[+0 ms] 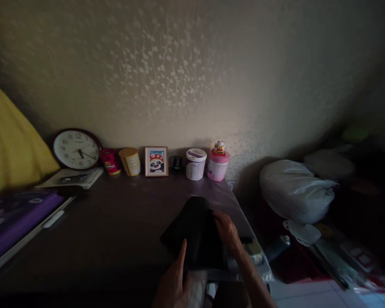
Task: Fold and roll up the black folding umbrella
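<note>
A dark black item that looks like folded cloth or a soft bag lies on the table near its right end. Its exact kind is hard to make out in the dim light. My right hand has its fingers curled over the right edge of this black item and grips it. Low in the view, my left hand is at the near side of the black item, index finger stretched out against it and thumb apart. A blurred whitish patch shows beside the left thumb.
Along the wall stand a clock, a red can, a yellow canister, a panda picture, and white and pink tubs. A purple bag lies left. White plastic bags sit beyond the table's right edge.
</note>
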Motion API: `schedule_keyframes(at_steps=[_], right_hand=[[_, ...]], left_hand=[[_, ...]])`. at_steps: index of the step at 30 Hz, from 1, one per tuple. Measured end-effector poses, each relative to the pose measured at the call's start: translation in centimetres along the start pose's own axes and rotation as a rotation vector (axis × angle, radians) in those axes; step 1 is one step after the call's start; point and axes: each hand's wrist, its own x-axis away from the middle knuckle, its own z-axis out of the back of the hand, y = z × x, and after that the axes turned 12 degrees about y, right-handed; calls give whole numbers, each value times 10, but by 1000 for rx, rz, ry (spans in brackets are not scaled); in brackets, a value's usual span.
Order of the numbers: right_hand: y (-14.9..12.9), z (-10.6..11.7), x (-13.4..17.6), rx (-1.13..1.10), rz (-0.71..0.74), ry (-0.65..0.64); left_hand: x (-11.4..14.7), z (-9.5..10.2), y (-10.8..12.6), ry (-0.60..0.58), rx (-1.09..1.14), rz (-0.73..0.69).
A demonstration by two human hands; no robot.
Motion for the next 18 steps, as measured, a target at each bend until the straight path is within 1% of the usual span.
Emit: schedule_keyframes(at_steps=[3,5,7,8,9,10,11,13,14,16,18], right_hand=[[-24,5,25,-25,146,-170],[-40,12,42,-18,172,-246],[-49,22,54,-51,137,-345],[-50,27,57,-75,96,-384],[-48,32,58,-89,40,-395],[-43,37,57,-88,-24,-369],[-36,40,55,-66,-90,-303],[-20,43,48,19,-196,-127],[-13,43,43,57,-219,-59],[-2,38,36,94,-207,14],[2,30,30,86,-140,37]], left_hand=[[-2,0,-1,-25,0,21],[-2,0,-1,-22,3,19],[-3,0,-3,-16,5,11],[-3,0,-3,-16,5,12],[-3,-1,-4,-16,7,12],[-3,-1,-5,-17,11,8],[-2,-1,-5,-11,17,3],[-2,1,-4,-2,41,0],[-2,2,-3,-2,60,6],[-2,6,0,-10,111,32],[-3,11,3,-6,169,85]])
